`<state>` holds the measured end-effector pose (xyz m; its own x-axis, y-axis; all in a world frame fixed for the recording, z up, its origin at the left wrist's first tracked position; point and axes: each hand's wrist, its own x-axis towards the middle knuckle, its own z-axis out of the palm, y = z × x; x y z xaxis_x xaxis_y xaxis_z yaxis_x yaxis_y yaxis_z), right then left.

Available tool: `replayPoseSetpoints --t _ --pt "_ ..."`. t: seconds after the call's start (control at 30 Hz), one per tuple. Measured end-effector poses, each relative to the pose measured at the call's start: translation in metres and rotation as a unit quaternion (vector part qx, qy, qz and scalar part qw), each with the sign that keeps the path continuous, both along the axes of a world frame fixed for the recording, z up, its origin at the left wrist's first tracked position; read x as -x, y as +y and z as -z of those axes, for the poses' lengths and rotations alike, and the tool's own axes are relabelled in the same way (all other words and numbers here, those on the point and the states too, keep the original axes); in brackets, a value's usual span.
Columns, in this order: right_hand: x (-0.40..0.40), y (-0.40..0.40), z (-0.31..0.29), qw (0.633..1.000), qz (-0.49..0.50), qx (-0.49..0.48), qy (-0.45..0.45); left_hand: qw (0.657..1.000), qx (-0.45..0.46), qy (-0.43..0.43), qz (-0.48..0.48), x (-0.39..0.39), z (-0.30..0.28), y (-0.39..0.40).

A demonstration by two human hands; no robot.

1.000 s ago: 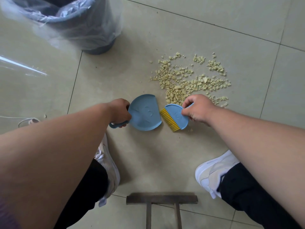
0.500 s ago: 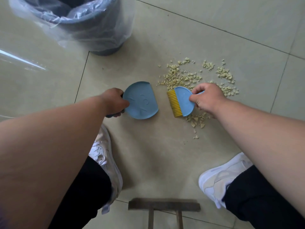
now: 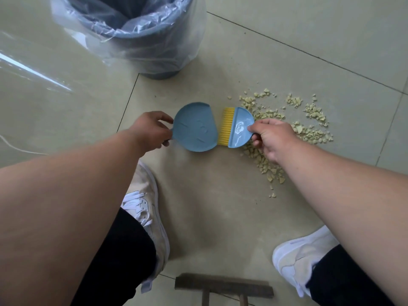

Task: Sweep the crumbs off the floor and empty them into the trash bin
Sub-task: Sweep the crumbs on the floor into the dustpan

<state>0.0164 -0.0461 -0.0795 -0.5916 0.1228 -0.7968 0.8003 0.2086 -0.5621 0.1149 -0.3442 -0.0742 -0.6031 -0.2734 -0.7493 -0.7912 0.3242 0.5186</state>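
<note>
While left hand (image 3: 152, 131) grips the dustpan (image 3: 194, 127) handle, right-hand fingers (image 3: 254, 128) pinch the brush (image 3: 237, 128); both look light, stiff plastic. Crumbs (image 3: 265, 117) lie loose on floor (image 3: 220, 206) behind the brush, bin (image 3: 141, 32) nearby.

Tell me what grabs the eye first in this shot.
The blue dustpan and the yellow-bristled hand brush sit nearly edge to edge on the floor at mid-frame, the left hand holding the pan's handle and the right hand gripping the brush. Pale crumbs lie scattered behind and to the right of the brush. A plastic-lined trash bin stands at the top.
</note>
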Motion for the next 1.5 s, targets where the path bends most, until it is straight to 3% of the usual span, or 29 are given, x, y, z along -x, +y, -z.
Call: replayPoseSetpoints --t 0.33,0.83,1.03,1.3,1.5 --pt "0.013 -0.023 0.013 1.000 -0.001 0.003 0.005 0.999 0.022 0.012 -0.042 0.009 0.008 -0.017" --pt "0.015 0.047 0.008 0.998 0.037 -0.041 0.008 0.999 0.023 0.039 0.008 0.034 0.015 0.029" --pt "0.010 0.056 -0.003 0.997 0.077 0.031 -0.003 0.998 0.003 0.053 -0.013 0.031 0.010 0.026" --pt "0.025 0.024 0.001 0.986 0.128 0.104 -0.007 0.991 -0.012 0.068 -0.118 0.035 0.011 0.012" --pt "0.042 -0.004 0.008 0.986 0.125 0.110 -0.015 0.984 -0.008 0.091 -0.150 0.052 0.012 0.014"
